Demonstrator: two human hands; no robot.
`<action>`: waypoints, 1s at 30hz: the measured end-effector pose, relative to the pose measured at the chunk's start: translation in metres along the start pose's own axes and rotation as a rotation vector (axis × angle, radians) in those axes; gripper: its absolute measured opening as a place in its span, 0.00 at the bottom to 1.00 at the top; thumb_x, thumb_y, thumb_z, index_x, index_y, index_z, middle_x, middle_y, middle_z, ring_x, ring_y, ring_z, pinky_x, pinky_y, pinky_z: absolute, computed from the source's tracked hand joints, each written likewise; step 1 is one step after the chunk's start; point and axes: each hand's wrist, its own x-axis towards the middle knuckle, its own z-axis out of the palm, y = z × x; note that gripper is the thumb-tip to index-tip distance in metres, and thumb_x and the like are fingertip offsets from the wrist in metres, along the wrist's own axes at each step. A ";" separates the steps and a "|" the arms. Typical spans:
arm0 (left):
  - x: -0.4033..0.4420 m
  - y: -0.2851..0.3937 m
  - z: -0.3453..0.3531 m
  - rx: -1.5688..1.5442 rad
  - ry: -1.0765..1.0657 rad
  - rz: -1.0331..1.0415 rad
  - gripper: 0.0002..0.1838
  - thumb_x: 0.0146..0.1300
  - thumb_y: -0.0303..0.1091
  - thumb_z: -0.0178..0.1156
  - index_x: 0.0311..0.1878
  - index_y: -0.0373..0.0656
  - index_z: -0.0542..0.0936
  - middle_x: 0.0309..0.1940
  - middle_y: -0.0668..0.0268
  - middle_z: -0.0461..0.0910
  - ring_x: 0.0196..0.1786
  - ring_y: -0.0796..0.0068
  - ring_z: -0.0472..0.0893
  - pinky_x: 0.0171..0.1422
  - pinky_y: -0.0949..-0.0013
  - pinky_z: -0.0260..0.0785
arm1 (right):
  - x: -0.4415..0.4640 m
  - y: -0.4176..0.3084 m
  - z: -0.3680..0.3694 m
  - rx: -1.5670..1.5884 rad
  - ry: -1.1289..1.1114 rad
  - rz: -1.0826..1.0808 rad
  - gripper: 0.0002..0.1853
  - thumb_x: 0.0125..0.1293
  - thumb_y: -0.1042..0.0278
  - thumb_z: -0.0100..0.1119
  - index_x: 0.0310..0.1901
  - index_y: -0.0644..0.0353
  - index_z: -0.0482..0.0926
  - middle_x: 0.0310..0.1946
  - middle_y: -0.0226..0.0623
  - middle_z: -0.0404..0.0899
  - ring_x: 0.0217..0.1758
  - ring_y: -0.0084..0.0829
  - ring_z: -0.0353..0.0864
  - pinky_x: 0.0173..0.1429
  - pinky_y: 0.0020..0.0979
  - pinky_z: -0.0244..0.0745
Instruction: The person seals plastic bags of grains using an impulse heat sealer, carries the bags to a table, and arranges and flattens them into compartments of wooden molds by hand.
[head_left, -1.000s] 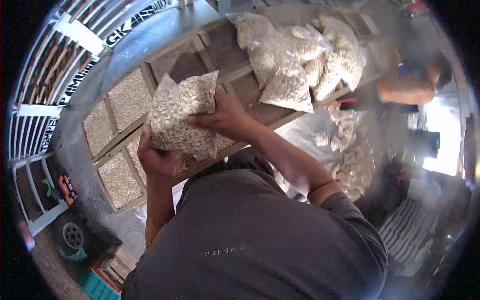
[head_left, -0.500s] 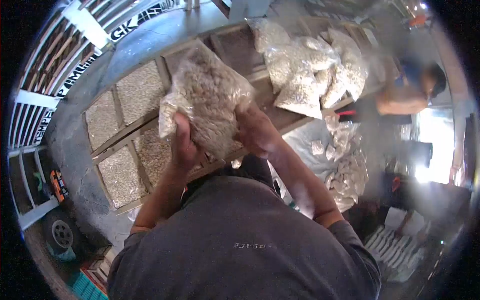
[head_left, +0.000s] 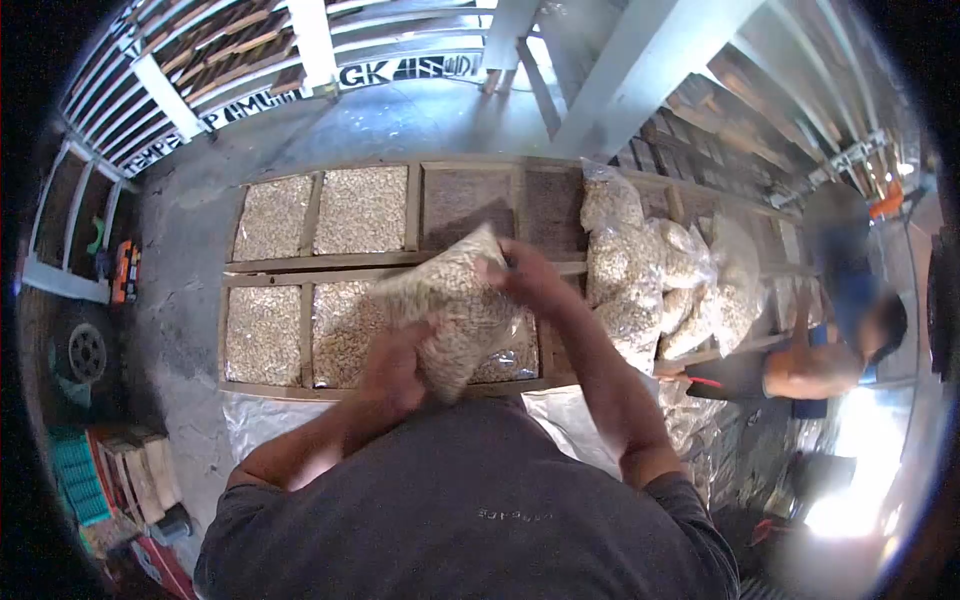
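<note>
Between my hands, above the wooden frame, a clear plastic bag of pale beans (head_left: 455, 315) hangs tilted and slightly blurred. My left hand (head_left: 398, 358) grips its lower left side, thumb on top. At the upper right edge, my right hand (head_left: 520, 280) has its fingers closed on the plastic. Beneath lies a long wooden frame (head_left: 415, 215) split into compartments in two rows. Flat bean-filled bags (head_left: 262, 335) fill several compartments on the left. A partly hidden flat bag (head_left: 510, 362) shows just right of the held one.
Several loose bags of beans (head_left: 625, 265) are heaped on the frame's right part. Beyond them a co-worker (head_left: 815, 370) bends near the frame's right end. White sheeting (head_left: 270, 425) lies along the near edge. A pale post (head_left: 650, 75) stands behind; crates (head_left: 80, 475) are at lower left.
The bag has turned and tilted in my hands, which both still hold it. My view has swung, so the frame now lies level across it. The co-worker's arm reaches toward the frame.
</note>
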 end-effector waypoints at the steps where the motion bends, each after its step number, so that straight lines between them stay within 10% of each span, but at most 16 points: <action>1: -0.011 -0.007 0.006 -0.343 0.003 -0.386 0.21 0.76 0.35 0.61 0.63 0.31 0.73 0.51 0.51 0.84 0.52 0.59 0.88 0.58 0.57 0.86 | 0.019 -0.007 -0.008 -0.110 -0.054 -0.026 0.26 0.76 0.52 0.65 0.63 0.66 0.79 0.56 0.48 0.84 0.59 0.39 0.83 0.67 0.42 0.75; 2: -0.020 -0.012 0.010 -0.702 0.012 -0.764 0.20 0.76 0.36 0.60 0.62 0.31 0.74 0.49 0.52 0.85 0.52 0.59 0.88 0.57 0.58 0.86 | 0.030 0.002 -0.016 -0.319 -0.051 -0.084 0.28 0.74 0.50 0.66 0.63 0.66 0.79 0.56 0.50 0.84 0.58 0.42 0.83 0.66 0.43 0.76; 6: 0.024 0.046 -0.011 0.011 -0.175 -0.992 0.13 0.78 0.34 0.56 0.54 0.34 0.81 0.42 0.54 0.85 0.50 0.61 0.87 0.54 0.57 0.84 | 0.004 0.022 -0.040 -0.871 0.208 -0.310 0.34 0.68 0.42 0.70 0.58 0.69 0.81 0.51 0.58 0.84 0.56 0.55 0.85 0.60 0.49 0.78; 8: 0.051 0.027 -0.031 0.941 -0.065 -0.198 0.12 0.74 0.30 0.59 0.58 0.41 0.82 0.45 0.56 0.84 0.47 0.60 0.86 0.52 0.55 0.82 | -0.047 -0.021 -0.021 -0.812 0.047 0.300 0.37 0.65 0.35 0.69 0.54 0.68 0.83 0.46 0.57 0.86 0.52 0.56 0.86 0.56 0.52 0.79; 13: 0.113 0.002 -0.064 1.332 -0.292 0.593 0.22 0.58 0.25 0.66 0.58 0.46 0.82 0.54 0.56 0.78 0.49 0.52 0.82 0.56 0.51 0.78 | -0.121 0.025 0.028 -0.954 -0.109 0.213 0.30 0.69 0.38 0.63 0.42 0.65 0.84 0.37 0.56 0.86 0.45 0.58 0.88 0.51 0.56 0.80; 17: 0.106 -0.002 -0.074 1.243 -0.288 0.502 0.21 0.58 0.25 0.65 0.57 0.44 0.83 0.46 0.55 0.80 0.52 0.47 0.80 0.58 0.50 0.77 | -0.134 0.049 0.026 -0.928 0.063 0.147 0.13 0.71 0.58 0.59 0.43 0.61 0.84 0.40 0.53 0.86 0.47 0.57 0.87 0.51 0.55 0.80; 20: 0.079 0.040 -0.072 1.166 -0.552 -0.032 0.19 0.63 0.24 0.63 0.59 0.42 0.82 0.52 0.54 0.82 0.59 0.51 0.81 0.60 0.52 0.77 | -0.105 0.029 -0.002 -0.953 0.249 0.143 0.11 0.71 0.65 0.58 0.49 0.59 0.83 0.45 0.51 0.85 0.52 0.55 0.86 0.55 0.54 0.81; 22: 0.081 0.054 -0.086 0.844 -0.819 -0.419 0.20 0.65 0.24 0.61 0.61 0.41 0.81 0.58 0.52 0.81 0.63 0.52 0.81 0.61 0.54 0.77 | -0.068 0.036 -0.026 -0.931 0.431 -0.236 0.11 0.73 0.65 0.57 0.49 0.59 0.83 0.46 0.50 0.85 0.50 0.55 0.86 0.56 0.53 0.82; 24: 0.096 0.035 -0.075 1.135 -0.491 0.188 0.22 0.66 0.23 0.59 0.64 0.41 0.80 0.62 0.52 0.80 0.65 0.53 0.80 0.62 0.56 0.77 | -0.026 0.055 -0.039 -0.921 0.400 -0.161 0.12 0.73 0.62 0.59 0.50 0.59 0.84 0.47 0.50 0.85 0.49 0.55 0.86 0.55 0.52 0.82; 27: 0.147 -0.034 -0.094 0.737 -0.389 0.057 0.19 0.68 0.22 0.57 0.62 0.39 0.79 0.62 0.48 0.78 0.64 0.48 0.80 0.63 0.54 0.78 | -0.016 0.054 -0.041 -0.835 0.412 -0.134 0.15 0.74 0.58 0.59 0.52 0.62 0.82 0.48 0.49 0.85 0.51 0.56 0.85 0.56 0.53 0.80; 30: 0.139 -0.020 -0.071 1.002 -0.320 0.001 0.15 0.70 0.27 0.57 0.58 0.36 0.79 0.59 0.43 0.77 0.62 0.44 0.80 0.64 0.51 0.77 | -0.036 0.055 -0.027 -0.632 0.450 -0.010 0.20 0.72 0.53 0.63 0.54 0.61 0.83 0.50 0.50 0.85 0.51 0.56 0.85 0.55 0.51 0.80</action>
